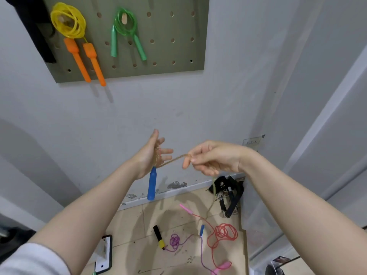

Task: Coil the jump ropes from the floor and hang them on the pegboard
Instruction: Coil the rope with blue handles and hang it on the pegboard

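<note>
The head view takes in a pale wall [198, 108] with a grey-green pegboard [168, 56] mounted high on it, and below it a strip of beige tiled floor [139, 225]. The person's two bare forearms reach up from the bottom of the frame. On the pegboard hang two coiled ropes, side by side but apart: a yellow rope with orange handles [68, 20] at the left and a green rope with green handles [125, 22] further right. On the floor lie a red rope with pink handles [224, 234], loosely tangled, and just to its left a purple rope [174, 241] bunched in a small knot, one end at a black and yellow handle [159, 236] and the other near a small blue handle [202, 229]. A black strapped object [228, 193] sits by the baseboard. The left hand [151, 155] is held upright with its fingers spread and relaxed, loops of a tan rope [172, 160] wound around the palm; a blue handle [152, 183] hangs down from this hand. The right hand [210, 157] pinches the tan rope between thumb and fingertips, the strand running taut between the two hands, while the rest trails down blurred toward the floor.
</note>
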`<action>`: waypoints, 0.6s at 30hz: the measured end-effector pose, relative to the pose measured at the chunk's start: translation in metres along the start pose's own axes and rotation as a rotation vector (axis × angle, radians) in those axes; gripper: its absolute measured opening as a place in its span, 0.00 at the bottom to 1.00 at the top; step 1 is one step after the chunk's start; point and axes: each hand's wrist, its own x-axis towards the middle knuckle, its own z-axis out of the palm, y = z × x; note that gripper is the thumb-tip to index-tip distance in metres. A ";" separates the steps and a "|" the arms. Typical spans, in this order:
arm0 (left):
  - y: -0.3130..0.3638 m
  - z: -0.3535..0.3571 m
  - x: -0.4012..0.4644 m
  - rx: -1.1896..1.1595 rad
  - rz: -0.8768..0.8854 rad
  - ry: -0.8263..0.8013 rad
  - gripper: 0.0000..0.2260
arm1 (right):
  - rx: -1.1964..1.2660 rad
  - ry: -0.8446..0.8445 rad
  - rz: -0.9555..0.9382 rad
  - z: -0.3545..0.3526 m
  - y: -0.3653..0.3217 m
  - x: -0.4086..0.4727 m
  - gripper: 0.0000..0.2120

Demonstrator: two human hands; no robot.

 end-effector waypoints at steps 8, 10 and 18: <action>0.035 0.038 -0.036 0.052 0.011 -0.816 0.42 | 0.062 0.640 -0.186 -0.017 0.015 0.023 0.11; 0.043 0.036 -0.032 -0.153 0.070 -0.947 0.37 | -0.098 0.563 -0.104 -0.008 0.023 0.024 0.13; 0.042 0.018 0.009 -0.473 0.158 -0.263 0.27 | -0.170 0.161 0.313 -0.003 0.046 0.002 0.06</action>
